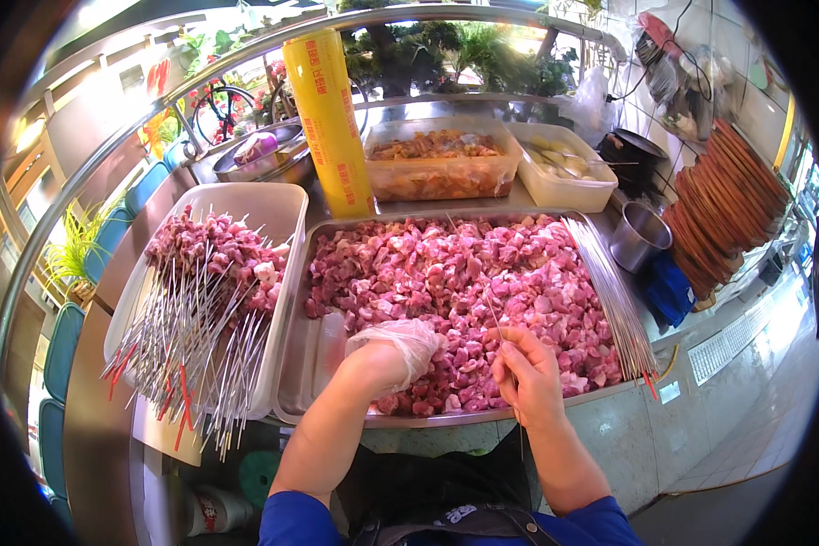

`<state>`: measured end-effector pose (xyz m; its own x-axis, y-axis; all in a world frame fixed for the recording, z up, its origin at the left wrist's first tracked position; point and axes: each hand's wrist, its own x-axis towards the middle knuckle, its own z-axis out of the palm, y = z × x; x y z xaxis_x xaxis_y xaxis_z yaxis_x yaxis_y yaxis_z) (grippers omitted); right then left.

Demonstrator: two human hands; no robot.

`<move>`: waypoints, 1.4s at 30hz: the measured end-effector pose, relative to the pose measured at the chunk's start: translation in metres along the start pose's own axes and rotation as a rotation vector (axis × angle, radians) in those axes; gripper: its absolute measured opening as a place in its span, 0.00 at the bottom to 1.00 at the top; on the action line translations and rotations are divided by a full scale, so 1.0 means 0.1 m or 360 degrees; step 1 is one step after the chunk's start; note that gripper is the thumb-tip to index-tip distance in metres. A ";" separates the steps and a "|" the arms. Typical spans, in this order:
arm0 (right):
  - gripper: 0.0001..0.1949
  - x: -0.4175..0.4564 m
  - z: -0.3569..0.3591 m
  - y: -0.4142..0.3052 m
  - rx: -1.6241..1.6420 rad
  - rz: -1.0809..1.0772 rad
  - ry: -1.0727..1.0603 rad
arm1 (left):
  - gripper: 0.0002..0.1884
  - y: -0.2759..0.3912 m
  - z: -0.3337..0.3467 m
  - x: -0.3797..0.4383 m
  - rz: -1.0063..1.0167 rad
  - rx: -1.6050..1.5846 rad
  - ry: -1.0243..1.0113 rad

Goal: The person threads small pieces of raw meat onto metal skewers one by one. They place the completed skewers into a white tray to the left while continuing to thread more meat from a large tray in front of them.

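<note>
Raw meat chunks (409, 266) fill most of a wide metal tray (443, 421) before me. My left hand (399, 351), in a clear plastic glove, dips into the meat near the tray's front; its fingertips are hidden, so its grip cannot be made out. Between the thumb and fingers of my bare right hand (529, 372) is a thin metal skewer (495, 314), its upper end pointing up and away over the meat. Along the tray's right side lies a bundle of bare metal skewers (611, 300), a few with red ends.
At left, a white plastic bin (299, 228) holds loaded meat skewers (205, 249), handles jutting over its front. Behind stand a yellow cling-film roll box (331, 130), a tub of orange-red marinated food (440, 174) and a smaller tub (566, 188). A metal cup (640, 237) and stacked brown discs (727, 198) stand right.
</note>
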<state>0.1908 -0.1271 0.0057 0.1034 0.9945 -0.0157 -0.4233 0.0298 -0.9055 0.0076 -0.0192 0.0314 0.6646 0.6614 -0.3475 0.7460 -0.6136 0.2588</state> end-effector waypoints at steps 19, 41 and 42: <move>0.15 -0.08 0.05 0.03 -0.0455 0.0017 -0.0230 | 0.10 -0.65 -0.04 0.29 0.0584 -0.3136 0.1123; 0.15 0.16 0.25 0.08 -0.0869 -0.0374 -0.0029 | 0.08 -0.39 -0.02 0.49 0.0674 -0.3190 0.0955; 0.15 0.18 0.26 0.09 -0.0848 -0.0366 -0.0044 | 0.08 -0.36 -0.01 0.49 0.0603 -0.3284 0.0969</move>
<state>0.1660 -0.1068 0.0085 0.1126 0.9709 0.2113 0.1192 0.1979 -0.9730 0.0135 0.0358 0.0054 0.3684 0.9263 0.0788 -0.6788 0.2101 0.7036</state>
